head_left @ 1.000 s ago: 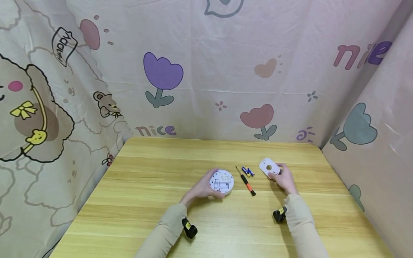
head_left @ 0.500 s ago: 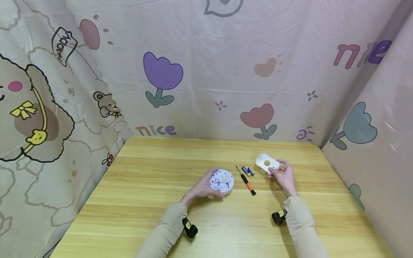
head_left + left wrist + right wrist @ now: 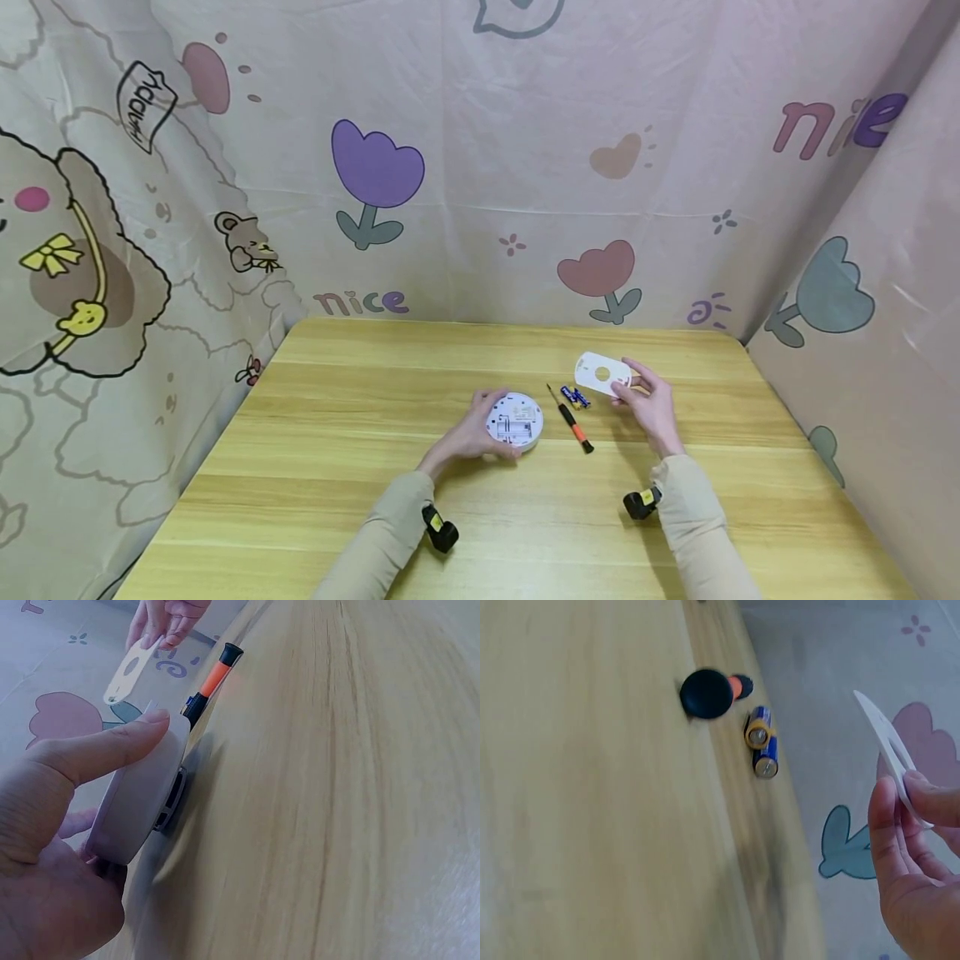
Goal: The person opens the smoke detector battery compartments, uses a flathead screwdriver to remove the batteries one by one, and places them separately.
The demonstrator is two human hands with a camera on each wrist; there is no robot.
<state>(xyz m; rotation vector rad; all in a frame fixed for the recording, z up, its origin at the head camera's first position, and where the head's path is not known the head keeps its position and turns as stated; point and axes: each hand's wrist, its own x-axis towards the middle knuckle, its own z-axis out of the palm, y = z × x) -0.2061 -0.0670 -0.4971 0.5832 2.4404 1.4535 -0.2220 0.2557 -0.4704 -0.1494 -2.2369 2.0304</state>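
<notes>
My left hand [image 3: 471, 433] grips a round white smoke detector [image 3: 515, 419] by its sides, thumb at the near edge. Its back faces up and shows a battery compartment; in the left wrist view a vented part shows underneath, close to the table. My right hand [image 3: 654, 408] pinches a flat white mounting plate [image 3: 587, 371] between thumb and fingers, held above the table. The plate has rounded ends and a round hole in the middle. In the right wrist view it appears nearly edge-on. Some fingers of both hands are hidden.
Between the hands lies a screwdriver [image 3: 573, 422] with a black and orange handle. Two blue and yellow batteries [image 3: 763, 746] lie beside its tip. The wooden table [image 3: 360, 367] ends at a patterned curtain [image 3: 465, 167] behind.
My right hand has lifted the mounting plate and carried it left, towards the batteries, tilting it on the way. My left hand and the smoke detector have stayed in place.
</notes>
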